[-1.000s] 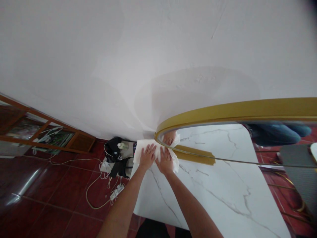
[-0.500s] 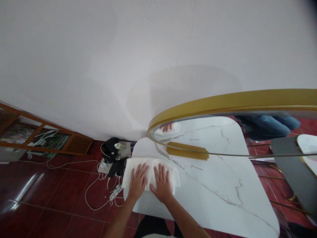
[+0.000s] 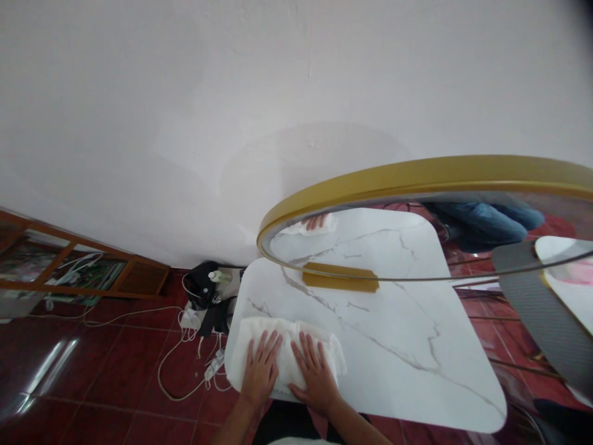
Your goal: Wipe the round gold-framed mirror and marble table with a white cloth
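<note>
Across the near left corner of the tabletop (image 3: 417, 346), in the head view, one white cloth (image 3: 286, 346) lay directly under the fingers, its long axis running left to right. The left hand (image 3: 259, 374) covered its left half, the right hand (image 3: 319, 378) its right; both touched it, neither nearer. Both hands' fingers were extended, slightly parted, pressed flat, gripping nothing visible. Beyond stood one gold-framed mirror (image 3: 417, 173) on one gold base (image 3: 340, 281).

A black bag (image 3: 198, 289) lies beside a bottle (image 3: 220, 277), near a wooden cabinet (image 3: 142, 278).
</note>
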A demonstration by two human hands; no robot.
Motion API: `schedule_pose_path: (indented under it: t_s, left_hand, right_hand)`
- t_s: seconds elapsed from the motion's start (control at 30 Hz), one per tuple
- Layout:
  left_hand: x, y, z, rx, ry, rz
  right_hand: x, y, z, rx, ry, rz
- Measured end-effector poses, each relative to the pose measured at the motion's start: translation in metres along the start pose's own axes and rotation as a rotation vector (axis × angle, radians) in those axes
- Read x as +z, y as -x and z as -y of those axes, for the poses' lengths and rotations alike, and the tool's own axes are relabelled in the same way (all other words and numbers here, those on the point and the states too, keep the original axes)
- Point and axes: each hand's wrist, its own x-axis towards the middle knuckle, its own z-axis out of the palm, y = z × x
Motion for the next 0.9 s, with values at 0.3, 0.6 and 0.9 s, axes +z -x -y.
schedule_pose_path:
  t_s: [0.3, 0.6, 0.9]
  left_hand:
    - [0.002, -0.042, -0.063, 0.209, 0.034, -0.016]
    - [0.013, -0.098, -0.114, 0.306, 0.203, 0.064]
    - [0.016, -0.122, -0.106, 0.084, 0.173, -0.021]
  right_hand:
    - [-0.013, 0.057, -0.052, 0.152, 0.089, -0.127]
    - [-0.012, 0.090, -0.114, 0.359, 0.109, -0.202]
    - [-0.039, 0.057, -0.143, 0.383, -0.019, -0.187]
